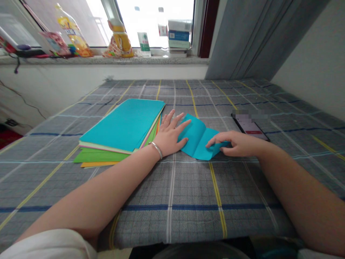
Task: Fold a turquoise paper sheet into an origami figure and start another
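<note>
A folded turquoise paper sheet (198, 138) lies on the grey plaid cloth (172, 194) in front of me. My left hand (170, 135) lies flat with fingers spread on the sheet's left part, a silver bangle on its wrist. On the sheet's right lower corner rests my right hand (234, 143), its fingers curled and pressing the fold down. To the left of my left hand sits a stack of coloured paper (121, 131), turquoise on top, with green and orange sheets showing beneath.
A phone (251, 127) lies face up just beyond my right hand. The windowsill (107, 59) at the back holds bottles, packets and small boxes. A grey curtain (256, 36) hangs at the back right beside a white wall.
</note>
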